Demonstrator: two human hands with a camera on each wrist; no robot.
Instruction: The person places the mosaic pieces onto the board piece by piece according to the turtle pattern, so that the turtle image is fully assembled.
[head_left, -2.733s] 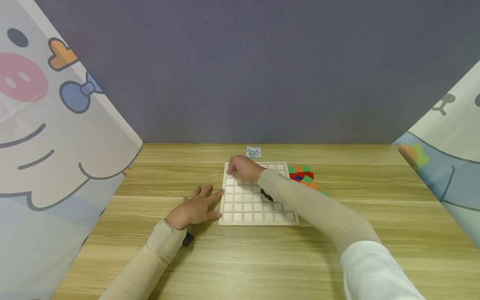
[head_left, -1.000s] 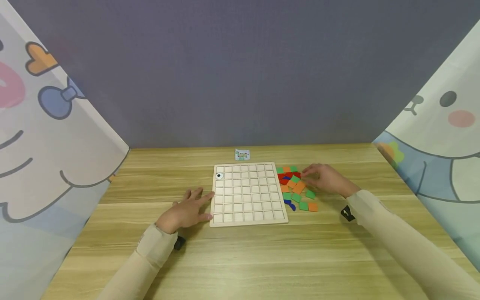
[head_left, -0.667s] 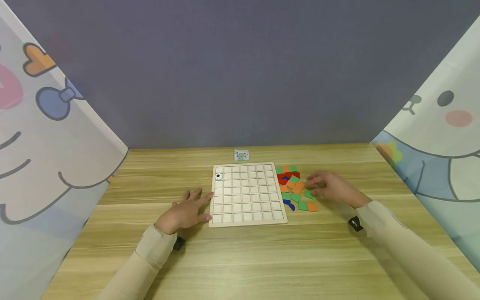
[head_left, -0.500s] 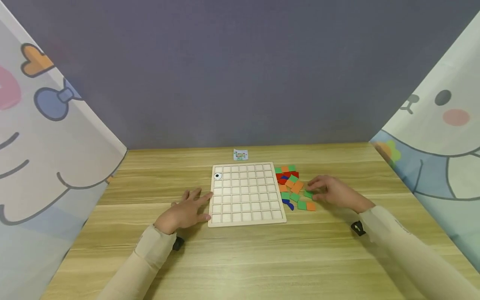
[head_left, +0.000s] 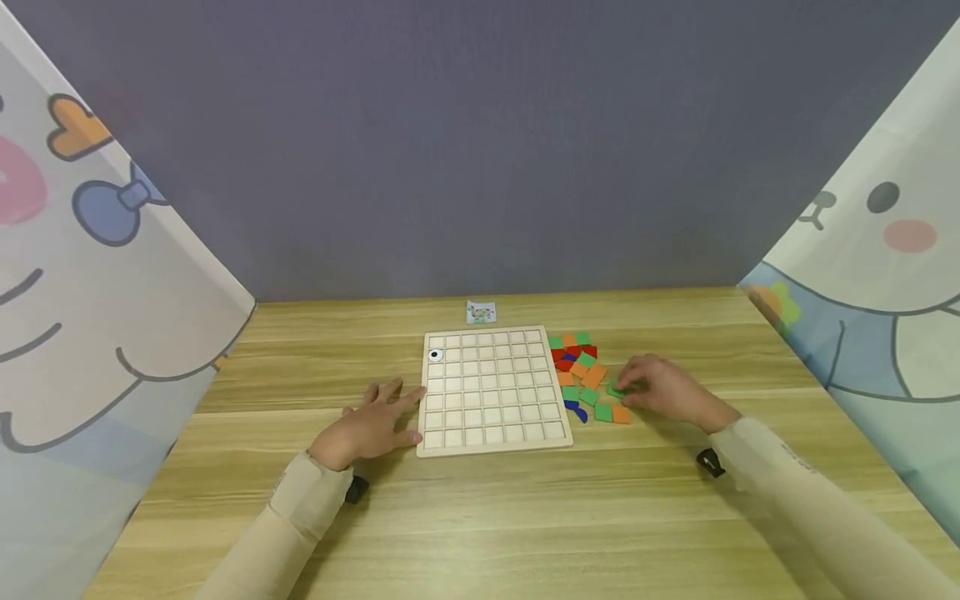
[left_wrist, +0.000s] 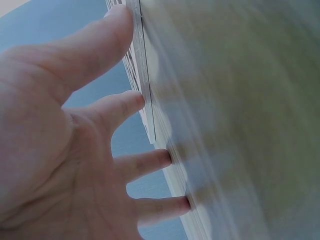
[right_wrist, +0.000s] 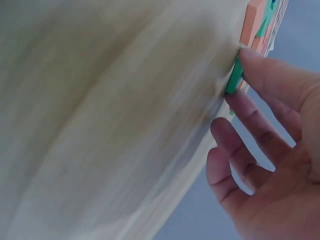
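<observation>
A pale wooden grid board [head_left: 492, 394] lies on the table, with a white tile bearing a black eye dot [head_left: 435, 355] in its left column, second row from the top. My left hand [head_left: 367, 429] rests with fingers spread, thumb and index fingertips at the board's left edge. To the right of the board, my right hand [head_left: 663, 390] pinches a green square tile [right_wrist: 234, 76] between thumb and fingertip, low over the table. The right wrist view shows its other fingers loosely bent beneath.
Orange tiles [head_left: 594, 377], red tiles [head_left: 557, 355], blue pieces [head_left: 581, 413] and more green tiles [head_left: 603, 412] lie loose along the board's right side, some overlapping. A small printed card [head_left: 481, 312] lies behind the board. A dark grey partition [head_left: 480, 150] stands along the table's back.
My right hand has left the board's upper left, where the eye tile now shows, and moved right to the loose tiles. Its fingers have closed on a green tile. The left hand stays put.
</observation>
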